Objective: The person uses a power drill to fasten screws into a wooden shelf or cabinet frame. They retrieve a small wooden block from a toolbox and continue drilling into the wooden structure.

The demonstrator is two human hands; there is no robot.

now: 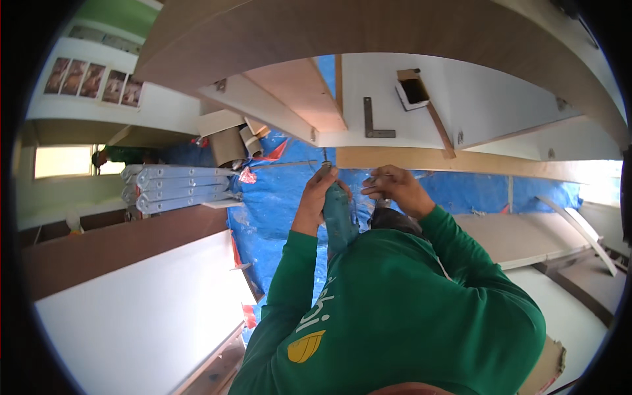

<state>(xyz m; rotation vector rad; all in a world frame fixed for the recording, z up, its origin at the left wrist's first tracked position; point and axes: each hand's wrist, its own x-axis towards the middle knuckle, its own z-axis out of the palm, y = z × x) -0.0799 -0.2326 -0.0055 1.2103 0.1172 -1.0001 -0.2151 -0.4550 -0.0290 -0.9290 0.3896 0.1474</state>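
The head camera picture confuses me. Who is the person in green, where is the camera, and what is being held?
The camera is a wide fisheye worn on a person's head, so straight edges look bent. The wearer's own hands do not show. The person in the green shirt is a co-worker, seen from behind. One hand grips a teal power drill with its tip near a wooden board; the other hand is raised beside it. A metal square sits on the white panel. A blue tarpaulin lies below.

Left hand point(322, 187) grips teal drill point(340, 220); right hand point(395, 187) apparently pinching screw.
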